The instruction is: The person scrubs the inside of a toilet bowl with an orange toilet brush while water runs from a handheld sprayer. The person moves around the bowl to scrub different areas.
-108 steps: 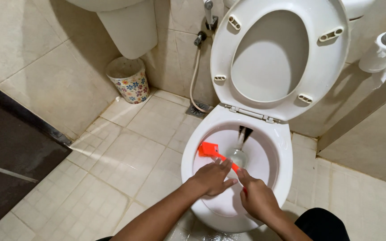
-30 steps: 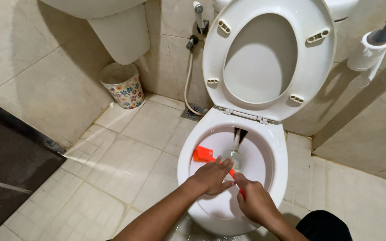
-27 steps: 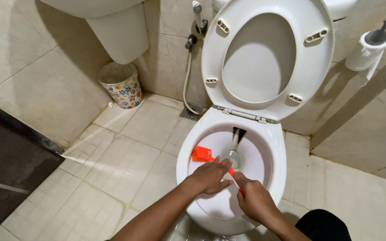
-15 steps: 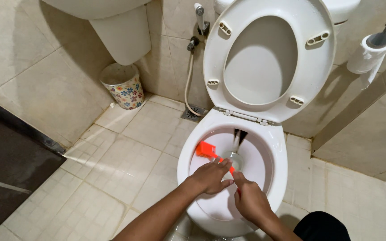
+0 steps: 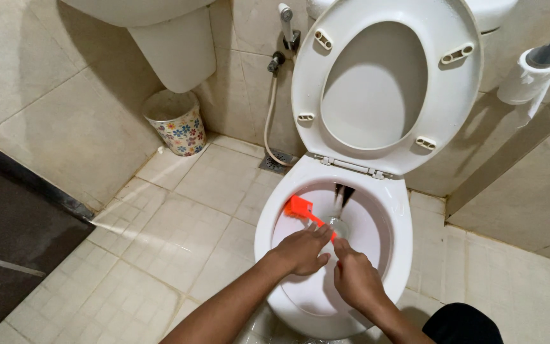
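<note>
Both hands over toilet bowl [image 5: 397,255]: left hand [image 5: 302,250] and right hand [image 5: 355,278] closed on orange brush [image 5: 302,209] handle. Brush inside bowl, long axis slanting up-left, head near left rim. Open floor [image 5: 179,236] left; lid [image 5: 383,83] up behind.

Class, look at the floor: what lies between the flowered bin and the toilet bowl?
In the head view, bare floor tiles lie between the bin and the bowl; the spray hose hangs at the wall behind.
</note>
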